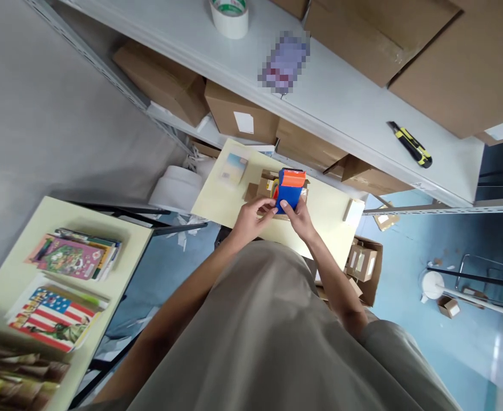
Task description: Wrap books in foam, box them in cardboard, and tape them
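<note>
A blue and orange tape dispenser [289,198] is held up over the pale yellow table [326,200]. My right hand [301,221] grips its lower right side, with the thumb across the blue face. My left hand [254,220] is closed at its lower left side, fingertips against the edge near the red hub; any tape end between them is too small to make out. Partly hidden behind the dispenser, a small brown cardboard box [265,184] lies on the table. A blurred, light-coloured booklet [234,168] lies to its left.
Above the table, a grey shelf [341,108] bears a tape roll [231,23], a yellow-black box cutter [410,145] and large cartons [375,34]. A side table [132,234] with books [74,257] stands left. An open carton [377,274] sits at right on the blue floor.
</note>
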Available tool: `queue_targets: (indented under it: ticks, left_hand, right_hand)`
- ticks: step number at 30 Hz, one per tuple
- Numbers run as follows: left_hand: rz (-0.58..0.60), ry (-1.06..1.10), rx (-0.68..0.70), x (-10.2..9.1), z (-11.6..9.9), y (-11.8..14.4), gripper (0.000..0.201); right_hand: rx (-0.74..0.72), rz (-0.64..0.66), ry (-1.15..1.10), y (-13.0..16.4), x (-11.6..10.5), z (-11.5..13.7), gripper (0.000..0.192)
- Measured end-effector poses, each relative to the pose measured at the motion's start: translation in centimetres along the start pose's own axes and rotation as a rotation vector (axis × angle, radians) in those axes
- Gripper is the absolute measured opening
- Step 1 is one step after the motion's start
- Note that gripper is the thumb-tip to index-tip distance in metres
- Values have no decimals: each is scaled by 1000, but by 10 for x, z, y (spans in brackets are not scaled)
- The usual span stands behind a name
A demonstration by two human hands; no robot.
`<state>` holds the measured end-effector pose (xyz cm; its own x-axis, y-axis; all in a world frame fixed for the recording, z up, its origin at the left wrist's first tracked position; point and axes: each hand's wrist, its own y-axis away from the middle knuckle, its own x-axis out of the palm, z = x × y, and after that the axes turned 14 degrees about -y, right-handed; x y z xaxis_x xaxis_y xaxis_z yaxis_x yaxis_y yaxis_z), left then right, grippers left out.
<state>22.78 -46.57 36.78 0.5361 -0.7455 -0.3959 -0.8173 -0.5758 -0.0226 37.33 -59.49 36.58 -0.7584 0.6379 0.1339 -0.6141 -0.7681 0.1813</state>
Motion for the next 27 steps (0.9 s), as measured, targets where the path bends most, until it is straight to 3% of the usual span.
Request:
queue_targets:
  ticks: [6, 11, 18, 24, 27]
  left_hand:
    - [-52, 127, -179, -34, -6, -18, 55]
    - [81, 248, -201, -51, -19, -31, 60]
    - [74, 205, -192, -46, -19, -37, 51]
    - [31, 207, -187, -35, 3, -37, 48]
    - [-51, 225, -269, -21, 16, -32, 45]
  right_hand:
    - [69, 105, 155, 17, -16, -4, 80]
    - [44, 195, 336, 29, -26, 7, 72]
    - [67, 291, 458, 34, -29, 28, 59]
    - [135, 323, 453, 25, -34, 35, 60]
    - [235, 308, 423, 17, -33, 38, 65]
